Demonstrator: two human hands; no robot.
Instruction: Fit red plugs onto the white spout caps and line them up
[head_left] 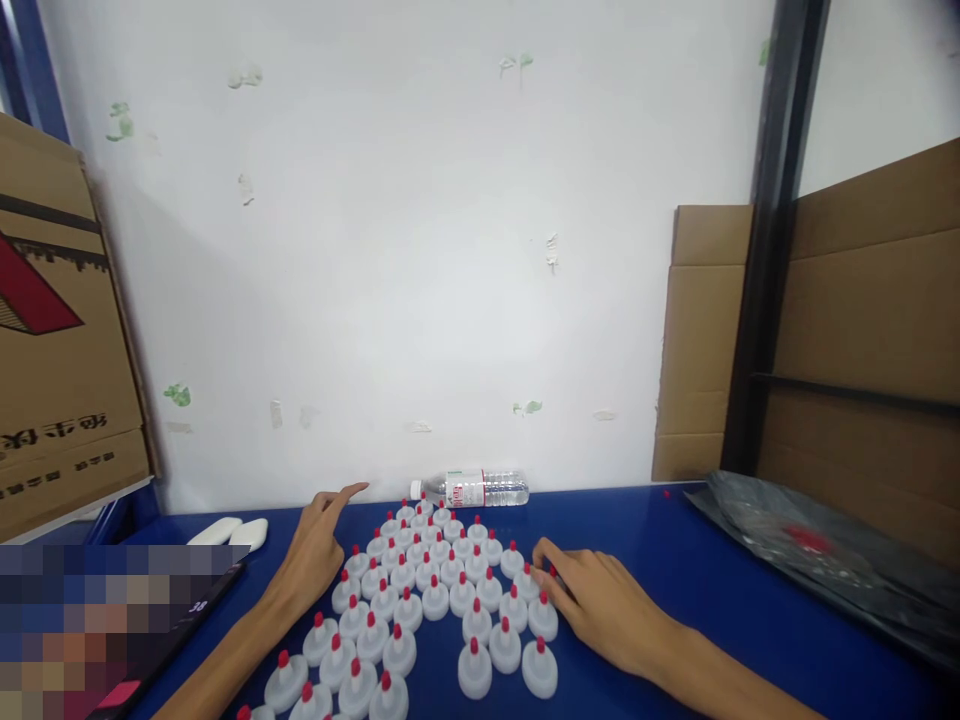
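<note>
A large group of translucent white nozzle caps with red tips (435,601) stands upright on the blue table (427,665). At the group's left edge, my left hand (319,545) is apart from the caps, index finger stretched towards the wall and nothing held. On the right side, my right hand (600,605) has its thumb and index finger around a red-tipped nozzle cap (553,572). Most of that cap is hidden by the fingers. Other caps stand right beside the fingertips.
Behind the caps, a clear water bottle (506,488) lies against the white wall (465,250). White oval objects (249,534) and a dark screen (202,600) are at left. Dark plastic bags (795,545) lie at right. Cardboard (67,330) stands at the left side, more cardboard (701,340) at the right.
</note>
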